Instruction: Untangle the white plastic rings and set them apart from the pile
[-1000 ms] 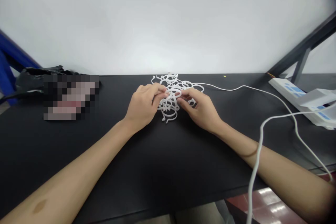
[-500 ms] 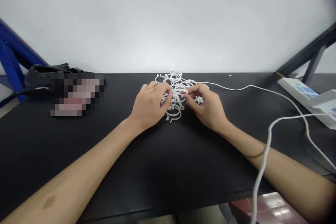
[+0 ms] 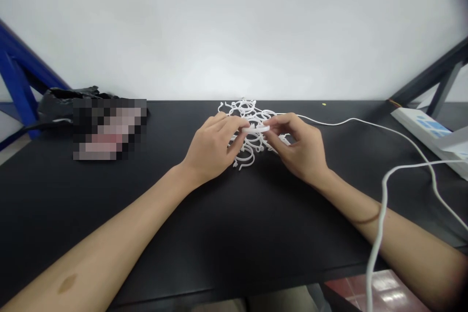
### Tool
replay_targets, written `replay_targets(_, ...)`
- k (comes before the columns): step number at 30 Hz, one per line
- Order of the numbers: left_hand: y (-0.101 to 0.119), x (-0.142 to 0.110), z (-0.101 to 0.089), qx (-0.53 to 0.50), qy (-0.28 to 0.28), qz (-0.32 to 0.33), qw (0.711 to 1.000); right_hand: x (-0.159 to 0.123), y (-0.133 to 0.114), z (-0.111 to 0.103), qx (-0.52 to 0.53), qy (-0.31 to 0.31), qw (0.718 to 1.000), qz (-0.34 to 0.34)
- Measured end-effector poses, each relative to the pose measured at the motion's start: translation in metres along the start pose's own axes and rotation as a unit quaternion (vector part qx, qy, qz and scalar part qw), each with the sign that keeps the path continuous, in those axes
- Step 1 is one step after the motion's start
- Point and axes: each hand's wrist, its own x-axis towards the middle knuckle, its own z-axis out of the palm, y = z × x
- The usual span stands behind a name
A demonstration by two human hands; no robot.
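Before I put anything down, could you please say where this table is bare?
The black table is bare between the forearms, nearer than the white rings, and between the left hand and the pixelated item. It's crowded between that hand and the right hand, where the rings overlap, and at right, where white cables run near the white-and-blue box.

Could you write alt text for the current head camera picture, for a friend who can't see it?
A person's left hand and right hand hold a curved white piece near a pile of white ring-shaped pieces on a black table. A white cable crosses in front of the right forearm; crumpled black plastic lies at far left.
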Motion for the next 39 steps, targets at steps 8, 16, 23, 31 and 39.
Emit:
replay_targets(8, 0.001, -0.002, 0.0, -0.022, -0.03, -0.017, 0.999, -0.002, 0.0, 0.005, 0.107, -0.038, 0.993, 0.045)
replay_targets(16, 0.005, 0.0, -0.003, 0.017, -0.049, -0.073, 0.996, -0.001, -0.004, 0.003, 0.084, -0.079, 0.992, 0.059)
replay_targets(23, 0.002, -0.002, 0.003, 0.076, -0.055, -0.081, 0.992, -0.001, -0.008, 0.001, 0.06, -0.121, 0.991, 0.021)
replay_targets(31, 0.004, -0.002, 0.001, 0.001, -0.091, -0.069, 0.993, -0.002, -0.004, 0.002, 0.055, -0.071, 0.995, 0.047)
replay_targets(39, 0.009, 0.001, -0.008, -0.118, -0.142, -0.045, 0.982, -0.001, -0.006, 0.001, 0.077, -0.068, 0.994, 0.041)
